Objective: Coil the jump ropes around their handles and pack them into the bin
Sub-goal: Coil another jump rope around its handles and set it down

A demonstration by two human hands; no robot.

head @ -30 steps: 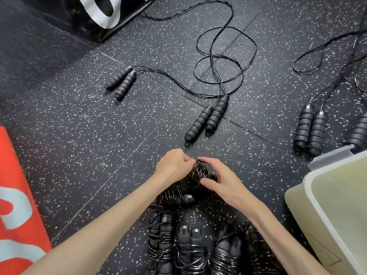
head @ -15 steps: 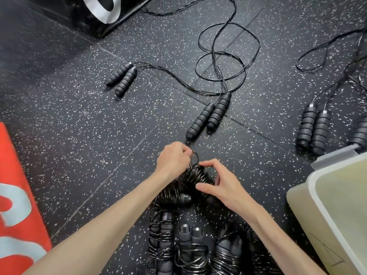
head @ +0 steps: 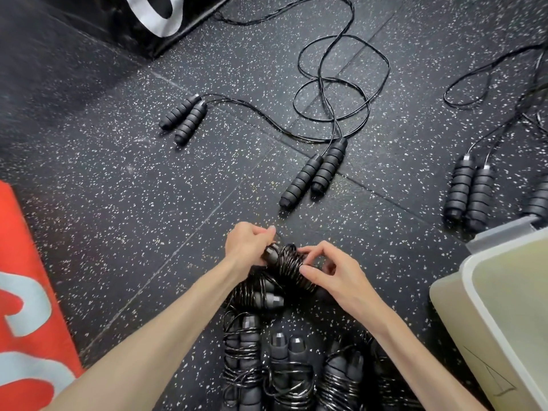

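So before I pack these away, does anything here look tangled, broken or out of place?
Nothing looks broken. The cords of two loose ropes cross each other in overlapping loops on the floor, so they may snag. Both hands, left hand and right hand, hold a wound bundle.

1. Below me I saw a black rubber floor (head: 124, 185), flecked all over with small white and pale specks.
2. Thin seams (head: 370, 185) crossed it, dividing it into large tiles that met near the middle of my view.
3. At the top left stood a black padded block (head: 118, 22) bearing a broad white marking (head: 160, 16), its lower edge resting on the floor.
4. At the left edge lay a red-orange mat (head: 26, 292) with big pale grey lettering.
5. Light was even and soft, glinting faintly on the floor at upper left.
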